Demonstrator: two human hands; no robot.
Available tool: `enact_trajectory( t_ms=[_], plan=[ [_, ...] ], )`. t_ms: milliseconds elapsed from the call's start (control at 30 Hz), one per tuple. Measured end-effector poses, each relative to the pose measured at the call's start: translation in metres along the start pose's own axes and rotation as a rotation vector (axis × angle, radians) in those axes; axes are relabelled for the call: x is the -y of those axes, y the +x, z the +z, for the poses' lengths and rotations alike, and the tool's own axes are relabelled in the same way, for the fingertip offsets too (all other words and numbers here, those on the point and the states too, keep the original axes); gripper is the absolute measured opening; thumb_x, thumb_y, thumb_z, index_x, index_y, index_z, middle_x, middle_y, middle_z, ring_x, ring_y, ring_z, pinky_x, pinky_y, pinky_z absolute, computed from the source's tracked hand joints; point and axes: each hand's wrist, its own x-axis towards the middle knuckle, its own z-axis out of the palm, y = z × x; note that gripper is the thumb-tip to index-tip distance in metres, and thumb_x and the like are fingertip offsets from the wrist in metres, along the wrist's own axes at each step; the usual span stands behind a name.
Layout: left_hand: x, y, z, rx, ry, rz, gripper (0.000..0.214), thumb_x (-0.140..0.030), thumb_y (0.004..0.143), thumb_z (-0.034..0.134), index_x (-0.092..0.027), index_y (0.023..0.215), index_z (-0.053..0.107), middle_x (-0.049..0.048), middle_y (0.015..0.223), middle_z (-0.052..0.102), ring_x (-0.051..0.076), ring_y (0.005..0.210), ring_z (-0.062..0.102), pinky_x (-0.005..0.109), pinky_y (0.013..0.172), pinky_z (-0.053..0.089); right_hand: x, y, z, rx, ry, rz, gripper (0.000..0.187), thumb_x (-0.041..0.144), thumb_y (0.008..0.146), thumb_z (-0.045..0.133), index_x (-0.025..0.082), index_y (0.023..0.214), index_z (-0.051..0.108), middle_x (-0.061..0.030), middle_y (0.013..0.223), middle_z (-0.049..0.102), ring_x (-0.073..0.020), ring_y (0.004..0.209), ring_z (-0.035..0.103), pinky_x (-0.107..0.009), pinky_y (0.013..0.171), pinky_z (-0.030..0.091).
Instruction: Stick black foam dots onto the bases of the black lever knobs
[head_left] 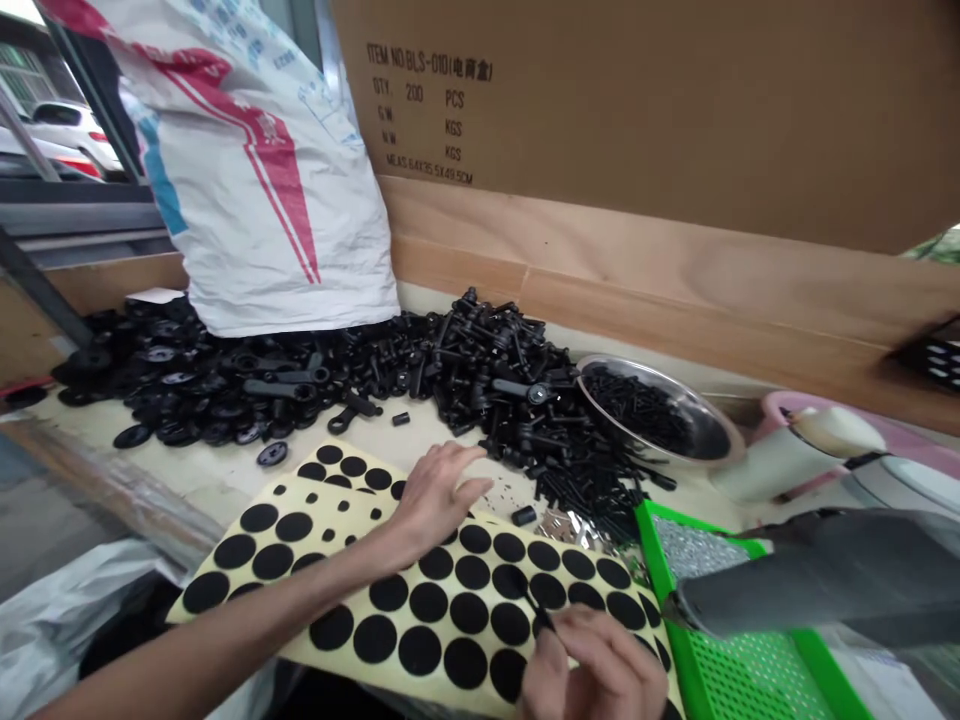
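Observation:
My right hand [596,668] is closed at the lower middle, pinching a thin black rod-shaped part [537,606] between thumb and fingers. Beneath it lies a pale yellow sheet [352,592] bearing rows of round black pads [419,650]. My left hand [441,495] reaches over the sheet's far edge, with thumb and fingers apart and nothing visible in it. Close to its fingertips are a short black cylinder [524,515] and some shiny flat metal pieces [574,527]. Past them spreads a heap of black plastic parts [502,350].
A metal bowl [705,430] of black rods stands behind the heap. At right, a dark grey tool-like object [825,570] overhangs a green basket [705,680] with silvery bits. A white sack [262,180] and a cardboard box [637,110] stand at the back.

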Motion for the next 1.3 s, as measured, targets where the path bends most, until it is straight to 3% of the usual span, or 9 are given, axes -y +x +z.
enact_trajectory(
  t_ms=[167, 300, 433, 533, 633, 733, 933, 1133, 1300],
  plan=[
    [0.008, 0.071, 0.035, 0.021, 0.105, 0.001, 0.050, -0.025, 0.077, 0.062, -0.014, 0.125, 0.054, 0.0134, 0.116, 0.059, 0.032, 0.110, 0.049, 0.047, 0.097, 0.036, -0.029, 0.005, 0.006, -0.046, -0.041, -0.067, 0.003, 0.019, 0.083, 0.064, 0.021, 0.080, 0.063, -0.0034, 0.084, 0.054, -0.0164, 0.075, 0.053, -0.031, 0.067, 0.042],
    [0.015, 0.083, 0.036, 0.028, 0.033, -0.022, 0.042, -0.015, 0.073, 0.059, -0.017, 0.115, 0.060, 0.0104, 0.106, 0.063, 0.030, 0.105, 0.053, 0.043, 0.094, 0.039, -0.040, 0.006, 0.004, 0.083, -0.093, -0.034, 0.006, 0.022, 0.087, 0.061, 0.018, 0.082, 0.062, -0.0041, 0.089, 0.054, -0.0161, 0.082, 0.054, -0.029, 0.071, 0.043],
    [0.019, 0.045, 0.001, 0.070, -0.121, -0.075, 0.038, -0.023, 0.075, 0.063, -0.020, 0.112, 0.059, 0.0044, 0.095, 0.066, 0.021, 0.084, 0.060, 0.031, 0.074, 0.048, -0.037, 0.007, -0.001, 0.099, -0.067, 0.090, 0.008, 0.027, 0.087, 0.061, 0.020, 0.084, 0.061, -0.0033, 0.090, 0.054, -0.0160, 0.085, 0.053, -0.029, 0.074, 0.042],
    [0.014, -0.005, -0.023, 0.088, -0.445, -0.132, 0.049, -0.024, 0.073, 0.069, -0.023, 0.119, 0.054, 0.0023, 0.100, 0.065, 0.016, 0.081, 0.060, 0.027, 0.072, 0.048, -0.034, 0.008, 0.002, 0.136, 0.014, 0.266, 0.015, 0.033, 0.083, 0.065, 0.020, 0.090, 0.061, -0.0040, 0.095, 0.056, -0.0163, 0.086, 0.054, -0.029, 0.074, 0.045],
    [0.002, -0.050, -0.027, 0.079, -0.904, -0.285, 0.072, -0.014, 0.066, 0.075, -0.028, 0.130, 0.045, 0.0038, 0.116, 0.058, 0.016, 0.091, 0.059, 0.027, 0.074, 0.048, -0.026, 0.007, 0.010, 0.278, 0.178, 0.481, 0.031, 0.036, 0.079, 0.070, 0.021, 0.102, 0.056, -0.0045, 0.098, 0.058, -0.0161, 0.081, 0.059, -0.030, 0.072, 0.050],
    [-0.009, -0.077, -0.021, 0.083, -1.161, -0.397, 0.073, -0.005, 0.064, 0.071, -0.028, 0.130, 0.049, 0.0057, 0.123, 0.055, 0.018, 0.099, 0.058, 0.022, 0.066, 0.047, -0.015, 0.002, 0.019, 0.440, 0.300, 0.579, 0.045, 0.033, 0.075, 0.075, 0.024, 0.112, 0.051, -0.0044, 0.099, 0.059, -0.0166, 0.079, 0.061, -0.030, 0.069, 0.052],
    [-0.001, -0.093, -0.017, 0.180, -1.544, -0.368, 0.026, -0.022, 0.086, 0.060, -0.012, 0.109, 0.065, 0.0112, 0.096, 0.065, 0.017, 0.079, 0.064, 0.027, 0.068, 0.050, -0.006, -0.007, 0.019, 0.527, 0.259, 0.650, 0.030, 0.037, 0.077, 0.073, 0.021, 0.099, 0.059, -0.0040, 0.099, 0.060, -0.0165, 0.085, 0.060, -0.028, 0.072, 0.051],
    [0.017, -0.103, -0.017, 0.265, -1.560, -0.381, 0.033, -0.016, 0.081, 0.066, -0.014, 0.114, 0.063, 0.0086, 0.091, 0.065, 0.011, 0.062, 0.062, 0.018, 0.052, 0.045, 0.000, -0.003, 0.020, 0.391, 0.214, 0.663, 0.024, 0.039, 0.074, 0.074, 0.019, 0.083, 0.063, -0.0002, 0.081, 0.061, -0.0140, 0.075, 0.055, -0.025, 0.068, 0.046],
    [0.022, -0.101, -0.023, 0.160, -1.544, -0.396, 0.026, -0.020, 0.085, 0.063, -0.010, 0.108, 0.064, 0.0095, 0.086, 0.065, 0.011, 0.065, 0.062, 0.018, 0.055, 0.049, 0.015, 0.002, 0.022, 0.391, 0.336, 0.774, 0.027, 0.041, 0.073, 0.075, 0.019, 0.074, 0.060, 0.0024, 0.061, 0.055, -0.0118, 0.058, 0.049, -0.023, 0.055, 0.043]
  ],
)
